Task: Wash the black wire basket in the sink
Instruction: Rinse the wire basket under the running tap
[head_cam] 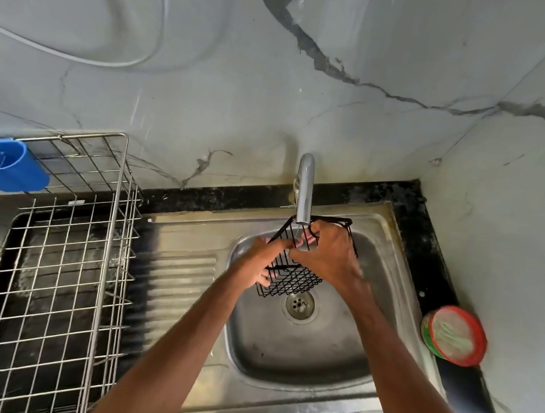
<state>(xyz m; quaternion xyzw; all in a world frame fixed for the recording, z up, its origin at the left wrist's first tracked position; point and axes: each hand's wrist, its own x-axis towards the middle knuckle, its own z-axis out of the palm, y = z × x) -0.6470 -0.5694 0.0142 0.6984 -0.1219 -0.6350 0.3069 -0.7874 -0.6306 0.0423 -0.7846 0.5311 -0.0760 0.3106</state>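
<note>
The black wire basket (293,279) hangs tilted over the steel sink (298,346), right under the chrome tap (304,189). My left hand (263,258) grips its left side, with fingers hooked through the mesh. My right hand (330,254) clasps the basket's upper right part and covers much of it. A thin stream of water seems to fall from the tap onto the basket. The drain (300,304) lies just below the basket's lower corner.
A large steel wire dish rack (63,249) stands on the left, with a blue plastic holder (2,163) hung on its far edge. A round red-rimmed tub (452,335) sits on the black counter at the right. Marble walls enclose the corner.
</note>
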